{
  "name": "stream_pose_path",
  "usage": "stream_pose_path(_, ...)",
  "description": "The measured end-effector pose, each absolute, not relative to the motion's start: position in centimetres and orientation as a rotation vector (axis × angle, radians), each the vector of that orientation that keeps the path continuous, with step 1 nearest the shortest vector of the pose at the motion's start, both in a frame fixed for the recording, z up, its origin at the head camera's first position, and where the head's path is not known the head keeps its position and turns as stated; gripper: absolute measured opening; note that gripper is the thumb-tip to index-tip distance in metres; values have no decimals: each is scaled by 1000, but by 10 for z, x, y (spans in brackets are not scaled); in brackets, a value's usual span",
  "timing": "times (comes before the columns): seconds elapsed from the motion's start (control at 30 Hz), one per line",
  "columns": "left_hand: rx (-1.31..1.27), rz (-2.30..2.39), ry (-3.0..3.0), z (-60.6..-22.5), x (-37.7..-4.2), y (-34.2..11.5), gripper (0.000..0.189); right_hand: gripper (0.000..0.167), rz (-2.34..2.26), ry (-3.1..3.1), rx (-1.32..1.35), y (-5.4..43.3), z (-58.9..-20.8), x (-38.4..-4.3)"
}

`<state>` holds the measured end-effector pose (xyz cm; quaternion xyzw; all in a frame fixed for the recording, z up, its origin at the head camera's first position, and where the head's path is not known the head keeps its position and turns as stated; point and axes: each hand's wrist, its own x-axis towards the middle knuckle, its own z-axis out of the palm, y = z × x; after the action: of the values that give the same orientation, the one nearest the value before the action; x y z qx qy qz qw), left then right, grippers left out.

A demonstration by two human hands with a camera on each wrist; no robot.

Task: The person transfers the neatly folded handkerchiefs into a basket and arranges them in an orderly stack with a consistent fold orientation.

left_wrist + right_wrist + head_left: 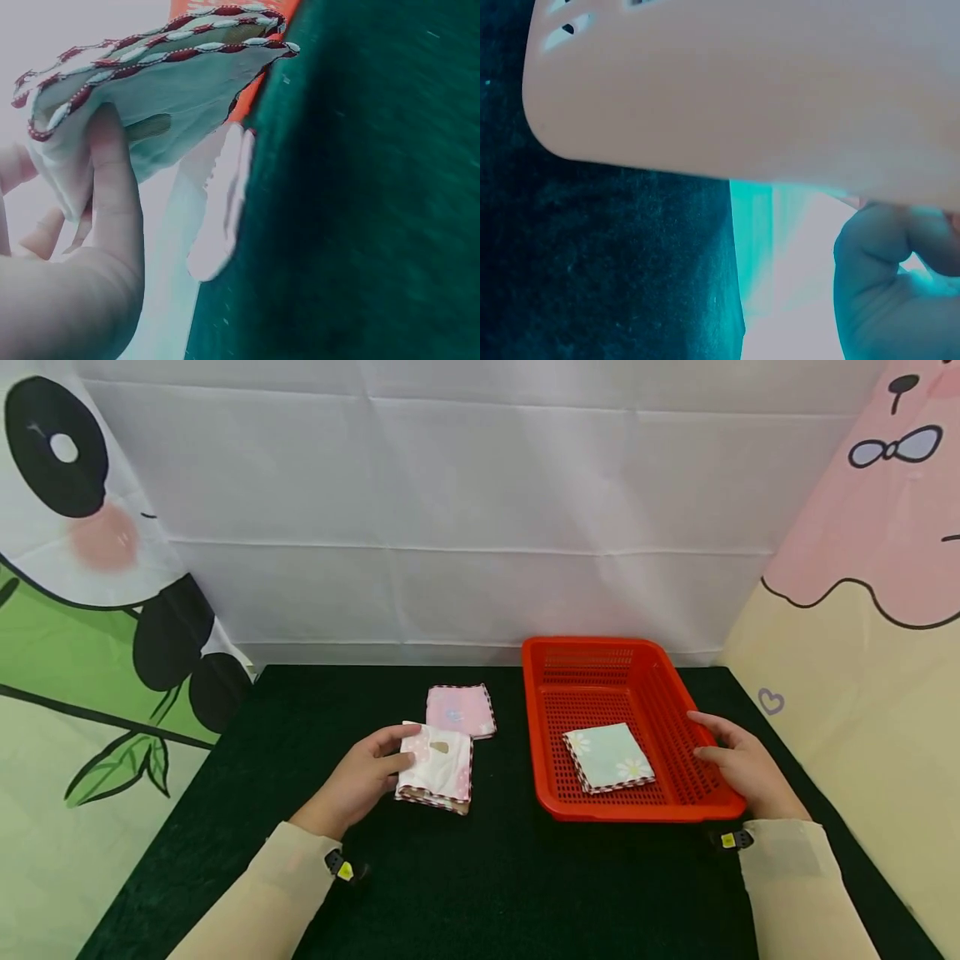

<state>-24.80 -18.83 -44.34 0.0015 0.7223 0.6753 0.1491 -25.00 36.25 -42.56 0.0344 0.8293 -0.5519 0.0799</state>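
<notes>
Hiding some left fingers (393, 736) pinching it is a folded white-and-pink cloth (435, 770); right fingers (718, 727), grip unclear, touch a red rectangular plastic basket (630, 812).

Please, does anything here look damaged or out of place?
Nothing looks spilled. The pink-and-white folded cloth in the left hand shows a brownish patch, odd against its pale fabric; print, stain or hole, I cannot tell.

1. I see even, bright light in the head view, softly sheening the white backdrop (480, 485), upper middle.
2. Left wrist: glare whitens the left; worktop (382, 217) dark, smeared right.
3. Right wrist: cyan-tinged, basket (705, 97) washed out above.
</notes>
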Motion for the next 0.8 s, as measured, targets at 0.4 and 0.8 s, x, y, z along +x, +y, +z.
stream_pose_path(0.4, 103, 2184, 1891, -425, -250, -169, 46, 58, -1691, 2465, 94, 364, -423, -247)
stream_pose_path(0.8, 193, 2424, 1610, -432, -241, -141, 47, 59, -1698, 2447, 93, 363, -423, -248)
